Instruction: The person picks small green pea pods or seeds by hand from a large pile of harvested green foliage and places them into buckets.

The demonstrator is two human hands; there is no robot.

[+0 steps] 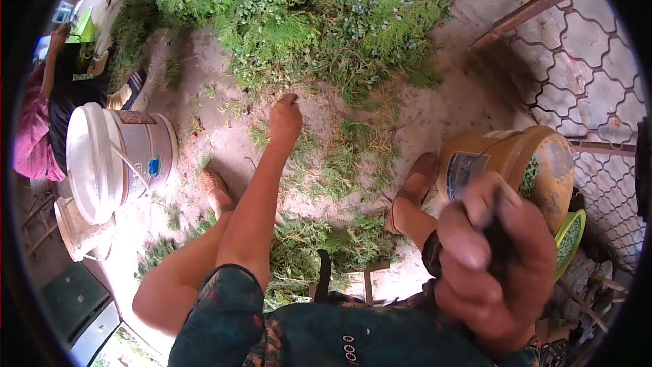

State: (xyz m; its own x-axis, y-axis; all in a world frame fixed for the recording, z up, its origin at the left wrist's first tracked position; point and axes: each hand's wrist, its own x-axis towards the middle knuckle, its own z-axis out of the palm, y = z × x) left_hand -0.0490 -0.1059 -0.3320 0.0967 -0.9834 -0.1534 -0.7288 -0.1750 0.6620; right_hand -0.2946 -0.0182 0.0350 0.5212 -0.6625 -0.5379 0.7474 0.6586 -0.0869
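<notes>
A large heap of green leafy branches with small pale blue-green berries [326, 20] lies on the ground ahead. My left hand [285, 119] reaches down at the near edge of this heap, its fingers drawn together; whether anything is between them is too small to tell. Close to the camera at the right, my right hand [496, 258] is raised and blurred, fingers curled with the thumb near them, in front of the yellow bucket [502, 143]. What it holds, if anything, cannot be made out. Loose green sprigs [339, 163] are scattered between my feet.
White buckets [132, 156] stand at the left, beside a seated person in dark red and black [37, 129]. Green berries show in the yellow bucket and in a green bowl [570, 245] at the right. A metal-framed wire mesh [577, 47] is at the upper right.
</notes>
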